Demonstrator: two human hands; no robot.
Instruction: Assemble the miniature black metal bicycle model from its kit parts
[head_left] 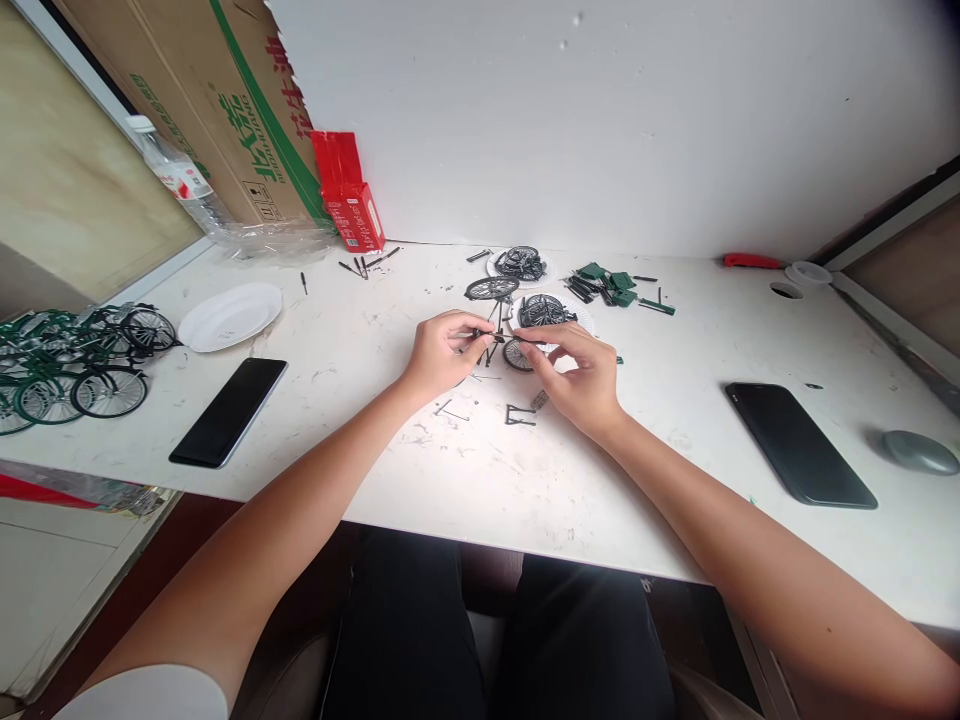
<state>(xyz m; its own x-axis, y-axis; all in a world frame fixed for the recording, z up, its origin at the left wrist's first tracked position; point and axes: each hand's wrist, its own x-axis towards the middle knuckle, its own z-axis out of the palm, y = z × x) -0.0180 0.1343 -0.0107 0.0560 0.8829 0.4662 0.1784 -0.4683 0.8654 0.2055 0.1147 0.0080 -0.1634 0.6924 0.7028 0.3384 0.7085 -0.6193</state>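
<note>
Over the middle of the white table, my left hand (448, 350) has its fingers pinched at one end of a thin dark model-bicycle part (502, 336). My right hand (576, 372) pinches the other end, a short gap away; the part's exact shape is too small to make out. Just beyond the fingers lies a small black spoked wheel (492, 288). A second wheel (516, 356) shows partly beside my right fingertips. Nearer to me are a dark bracket-shaped piece (519, 415) and a thin rod piece (452, 411).
Plates piled with small wheels (546, 310) stand behind my hands, with green and black parts (611, 285) beyond. Finished-looking toy bicycles (112, 390), a white plate (231, 316) and a phone (229, 412) are left. Another phone (799, 443) and a mouse (921, 452) lie right.
</note>
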